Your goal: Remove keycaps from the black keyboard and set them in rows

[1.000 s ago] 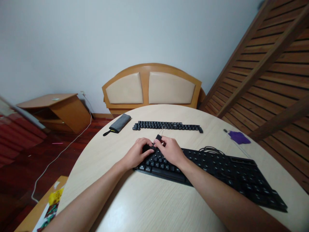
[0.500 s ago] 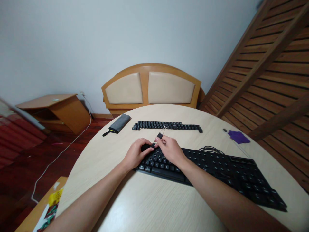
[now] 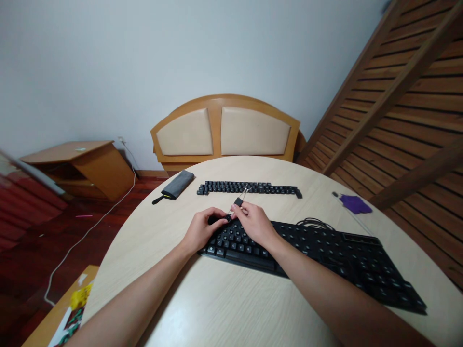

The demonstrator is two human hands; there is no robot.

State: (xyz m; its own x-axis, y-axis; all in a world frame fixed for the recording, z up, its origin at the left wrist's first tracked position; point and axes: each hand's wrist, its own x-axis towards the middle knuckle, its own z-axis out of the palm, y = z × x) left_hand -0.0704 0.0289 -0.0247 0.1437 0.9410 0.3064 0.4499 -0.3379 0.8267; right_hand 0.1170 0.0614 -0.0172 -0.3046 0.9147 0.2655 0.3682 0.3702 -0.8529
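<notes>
Keyboard (image 3: pixel 314 241), black and set at a slant, is laid across the pale round surface (image 3: pixel 173 308), with its left part beneath both hands and its right part partly hidden by the right forearm. Above its upper left keys, a small black keycap (image 3: pixel 228 218) is pinched at the tips of the thumb and forefinger of the left hand (image 3: pixel 202 227), which is curled over the keyboard's left end. Whether the keycap is fully free of the keyboard cannot be told. By the right hand (image 3: pixel 254 221), just beside it, a wire keycap puller (image 3: pixel 239 201) is gripped by its black middle, with one wire end tilted up and away and the other pointed down toward the keycap.

Beyond the fingers, a long strip of detached keycaps (image 3: pixel 249 187) is set out in rows, apart from the keyboard. A coiled black cable (image 3: pixel 314 221) is gathered along the keyboard's far edge. To the left of the strip, a grey pouch (image 3: pixel 179 184) with a dark strap is placed near the rim; toward the opposite rim, a purple cloth (image 3: pixel 356 204) is seen beside a thin pale rod (image 3: pixel 350 215). Past the surface, a padded wooden headboard (image 3: pixel 216 126) is stood by the wall.
</notes>
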